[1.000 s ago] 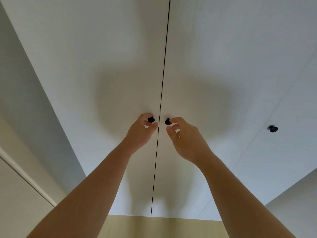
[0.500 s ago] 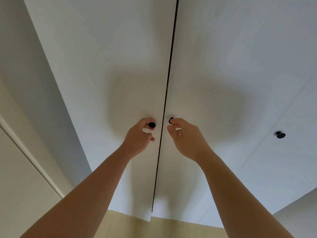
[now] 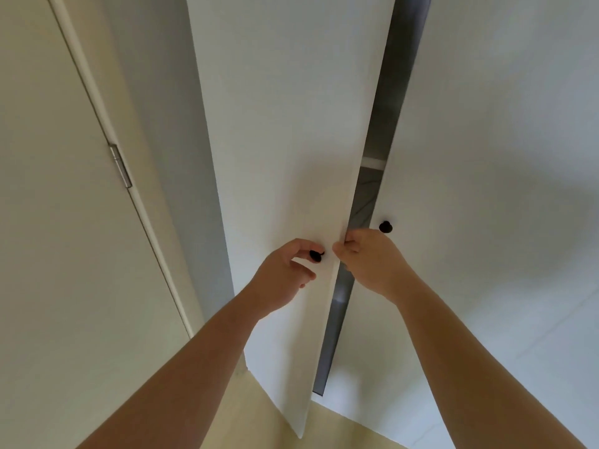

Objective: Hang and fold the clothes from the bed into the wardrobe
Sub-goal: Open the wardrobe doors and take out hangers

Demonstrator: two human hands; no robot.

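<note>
The white wardrobe fills the view. Its left door (image 3: 285, 124) stands ajar, swung out toward me. My left hand (image 3: 282, 277) pinches that door's small black knob (image 3: 317, 256). My right hand (image 3: 372, 260) has its fingertips curled around the free edge of the left door, just below the right door's black knob (image 3: 385, 226), which nothing touches. The right door (image 3: 486, 157) looks closed. Through the narrow gap (image 3: 382, 124) I see a dark interior and a white shelf edge (image 3: 372, 162). No clothes are in view.
A pale room door with a metal hinge (image 3: 120, 166) runs along the left. Light wooden floor (image 3: 259, 426) shows at the bottom between my forearms. More white wardrobe front continues to the right.
The left door has swung open and a dark gap now shows between the doors. My right hand has left the right knob and moved to the left door's edge. The view has shifted left.
</note>
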